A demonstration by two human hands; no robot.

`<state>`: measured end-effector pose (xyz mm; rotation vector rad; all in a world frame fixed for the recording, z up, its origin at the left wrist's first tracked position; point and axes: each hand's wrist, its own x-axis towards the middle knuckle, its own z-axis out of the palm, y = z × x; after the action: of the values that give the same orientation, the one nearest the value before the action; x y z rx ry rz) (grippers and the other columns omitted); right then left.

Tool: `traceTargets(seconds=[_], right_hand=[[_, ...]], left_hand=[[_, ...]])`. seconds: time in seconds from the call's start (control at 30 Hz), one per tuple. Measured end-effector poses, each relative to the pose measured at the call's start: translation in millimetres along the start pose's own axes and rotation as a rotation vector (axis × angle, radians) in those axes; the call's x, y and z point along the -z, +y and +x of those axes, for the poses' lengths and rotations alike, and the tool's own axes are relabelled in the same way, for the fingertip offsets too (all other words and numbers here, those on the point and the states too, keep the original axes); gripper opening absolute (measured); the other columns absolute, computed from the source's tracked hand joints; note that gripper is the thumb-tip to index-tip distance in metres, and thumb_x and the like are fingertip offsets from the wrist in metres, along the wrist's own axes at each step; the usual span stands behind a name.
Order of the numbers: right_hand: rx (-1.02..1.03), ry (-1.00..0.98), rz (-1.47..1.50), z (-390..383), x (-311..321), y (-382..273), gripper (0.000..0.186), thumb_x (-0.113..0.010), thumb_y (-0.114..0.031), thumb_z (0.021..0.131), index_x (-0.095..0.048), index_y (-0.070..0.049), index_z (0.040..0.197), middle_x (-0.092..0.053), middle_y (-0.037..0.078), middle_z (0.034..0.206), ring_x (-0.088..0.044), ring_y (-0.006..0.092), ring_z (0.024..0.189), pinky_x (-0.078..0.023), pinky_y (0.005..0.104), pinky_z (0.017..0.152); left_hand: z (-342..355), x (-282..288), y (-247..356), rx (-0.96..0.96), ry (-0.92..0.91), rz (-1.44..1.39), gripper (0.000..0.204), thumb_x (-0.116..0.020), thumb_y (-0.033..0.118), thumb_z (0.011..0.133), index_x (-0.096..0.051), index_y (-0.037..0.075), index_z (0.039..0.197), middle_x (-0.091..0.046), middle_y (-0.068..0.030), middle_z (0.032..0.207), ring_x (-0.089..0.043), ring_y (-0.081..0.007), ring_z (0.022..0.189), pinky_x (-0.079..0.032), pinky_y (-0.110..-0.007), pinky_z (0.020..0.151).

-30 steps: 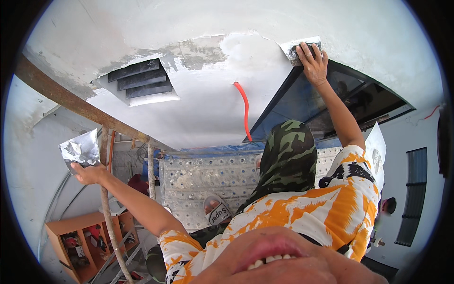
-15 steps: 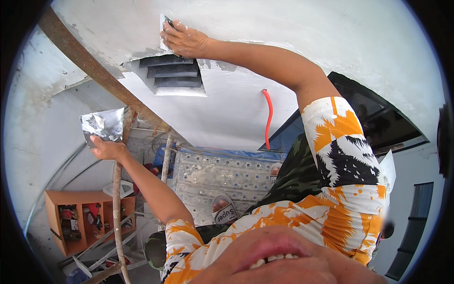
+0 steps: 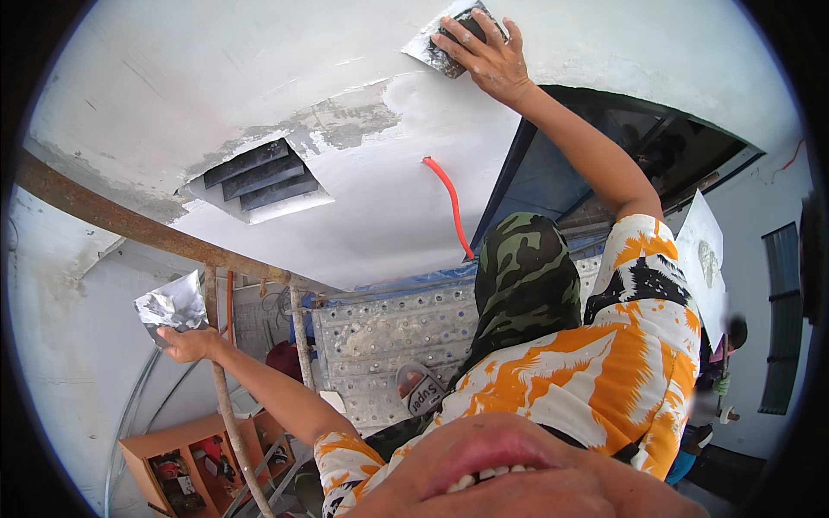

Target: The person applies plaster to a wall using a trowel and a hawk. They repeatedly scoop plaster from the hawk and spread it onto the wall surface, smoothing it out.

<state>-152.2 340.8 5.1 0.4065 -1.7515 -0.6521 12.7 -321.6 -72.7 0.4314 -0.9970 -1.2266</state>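
Note:
My right hand (image 3: pixel 494 67) presses a wide putty scraper (image 3: pixel 425 45) with a dark, putty-smeared grip against the white wall (image 3: pixel 233 69). Its fingers are spread over the back of the tool, holding it. At the left, my left hand (image 3: pixel 192 344) grips the lower edge of a square metal putty blade (image 3: pixel 175 304) that has white putty on its face. A rough grey patch (image 3: pixel 350 116) shows on the wall between the scraper and a dark louvred vent (image 3: pixel 261 177). Below the scraper, a red flexible pipe (image 3: pixel 449 197) sticks out of the wall.
A rusty scaffold tube (image 3: pixel 129 216) slants past the left side. I am on a perforated metal platform (image 3: pixel 371 337). An orange cabinet (image 3: pixel 186 445) with tools sits lower left. Dark-framed glass (image 3: pixel 553 164) is at the right, and another person (image 3: pixel 715 371) is behind.
My right hand has swept the scraper rightward and up, from above the vent to above the red pipe. My left hand still holds its blade. The view has shifted.

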Motion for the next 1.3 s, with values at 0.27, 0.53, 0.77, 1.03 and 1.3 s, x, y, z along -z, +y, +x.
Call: traceTargets(seconds=[0.27, 0.53, 0.77, 1.03, 1.3], right_hand=[[-0.357, -0.248, 0.029, -142, 35, 42, 0.060, -0.063, -0.004, 0.082, -0.065, -0.038, 0.132, -0.057, -0.008, 0.144, -0.046, 0.0238, 0.134, -0.023, 0.0536, 0.114], [-0.977, -0.307, 1.822, -69, 130, -56, 0.035, -0.050, -0.023, 0.107, -0.059, -0.006, 0.137, -0.068, 0.008, 0.121, -0.064, 0.0225, 0.109, -0.050, 0.0305, 0.092], [0.076, -0.132, 1.643, 27, 141, -70, 0.048, -0.062, -0.008, 0.094, -0.060, -0.023, 0.140, -0.067, 0.007, 0.123, -0.058, 0.0306, 0.118, -0.052, 0.0381, 0.096], [-1.887, -0.910, 2.480, -1, 140, -92, 0.025, -0.055, -0.018, 0.102, -0.059, 0.002, 0.116, -0.068, 0.012, 0.106, -0.069, 0.0228, 0.095, -0.058, 0.0394, 0.080], [-1.899, -0.942, 2.764, 7, 133, -93, 0.024, -0.063, -0.008, 0.092, -0.058, 0.001, 0.114, -0.070, 0.012, 0.099, -0.072, 0.0216, 0.086, -0.062, 0.0318, 0.070]], left_hand=[[-23, -17, 37, 0.160, -0.006, -0.159, 0.045, -0.063, 0.023, 0.094, -0.060, -0.015, 0.119, -0.064, -0.0231, 0.116, -0.066, -0.0326, 0.103, -0.056, -0.044, 0.090], [-265, -73, 74, 1.485, -0.519, -0.550, 0.022, -0.052, 0.017, 0.103, -0.061, 0.001, 0.116, -0.070, -0.0088, 0.102, -0.071, -0.0189, 0.085, -0.059, -0.029, 0.068], [-303, -96, 111, 1.613, -0.743, -0.535, 0.033, -0.043, 0.018, 0.105, -0.058, -0.004, 0.124, -0.069, -0.0133, 0.116, -0.070, -0.0234, 0.102, -0.060, -0.037, 0.081], [-308, -92, 116, 0.701, -0.601, -0.681, 0.041, -0.055, 0.027, 0.106, -0.053, -0.001, 0.134, -0.063, -0.0092, 0.123, -0.063, -0.0194, 0.109, -0.049, -0.038, 0.100], [-332, -74, 119, -0.254, -1.225, -0.419, 0.031, -0.057, 0.014, 0.102, -0.065, -0.004, 0.126, -0.060, -0.0242, 0.138, -0.057, -0.0384, 0.131, -0.043, -0.045, 0.111]])
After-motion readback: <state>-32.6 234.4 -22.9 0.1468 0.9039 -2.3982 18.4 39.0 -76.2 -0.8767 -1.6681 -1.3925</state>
